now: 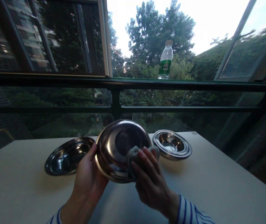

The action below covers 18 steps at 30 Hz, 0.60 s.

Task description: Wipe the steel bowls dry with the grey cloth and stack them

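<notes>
My left hand (88,174) grips the rim of a shiny metal bowl (114,140), which is raised above the table and tilted so its rounded underside faces me. Pressed against that underside, low on its right, is a grey cloth (132,158) in my right hand (148,174). The fingers of my right hand lie bent over the cloth and hide part of it. To the left, another metal bowl (65,157) rests on the table with its hollow up. On the right stand several nested metal bowls (170,152), their rims close together.
The white table (207,174) reaches to a dark green railing (77,82) at its far side. A plastic bottle (165,63) with a green label stands on the ledge by the open window. Beyond are trees and a building.
</notes>
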{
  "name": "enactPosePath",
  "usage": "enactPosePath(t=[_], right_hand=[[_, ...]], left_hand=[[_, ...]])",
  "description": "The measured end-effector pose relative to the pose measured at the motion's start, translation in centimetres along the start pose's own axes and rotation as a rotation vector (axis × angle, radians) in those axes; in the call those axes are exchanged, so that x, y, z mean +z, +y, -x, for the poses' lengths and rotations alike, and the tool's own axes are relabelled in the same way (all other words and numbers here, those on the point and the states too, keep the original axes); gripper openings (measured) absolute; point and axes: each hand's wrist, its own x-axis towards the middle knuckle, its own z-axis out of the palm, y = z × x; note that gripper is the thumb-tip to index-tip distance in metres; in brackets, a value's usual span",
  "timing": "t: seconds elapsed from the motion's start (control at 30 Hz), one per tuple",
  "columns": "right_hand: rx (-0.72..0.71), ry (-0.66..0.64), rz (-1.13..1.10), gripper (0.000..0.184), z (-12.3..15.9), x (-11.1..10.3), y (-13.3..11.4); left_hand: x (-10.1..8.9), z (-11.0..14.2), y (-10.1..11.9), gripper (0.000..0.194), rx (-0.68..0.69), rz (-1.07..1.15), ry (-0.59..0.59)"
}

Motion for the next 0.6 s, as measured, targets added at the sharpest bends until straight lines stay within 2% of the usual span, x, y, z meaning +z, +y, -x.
enactPosePath(t=[0.13,0.27,0.4,0.6], right_hand=[[0.410,0.066,-0.245,0.050,-0.2,-0.2,1.7],[0.618,0.062,-0.404,0.042,-0.9,-0.9,2.9],[0.657,-0.008,-0.499,0.038,-1.8,-2.0,3.7],[0.484,-0.179,-0.428,0.037,-2.8,-3.5,3.8]], left_hand=[[0.1,-0.1,-0.1,0.032,0.009,-0.068,0.086],[0.7,0.3,0.0,0.031,-0.024,-0.153,0.070],[1.0,0.7,-0.2,0.030,-0.078,-0.248,0.048],[0.2,1.0,-1.0,0.022,-0.089,-0.456,0.030]])
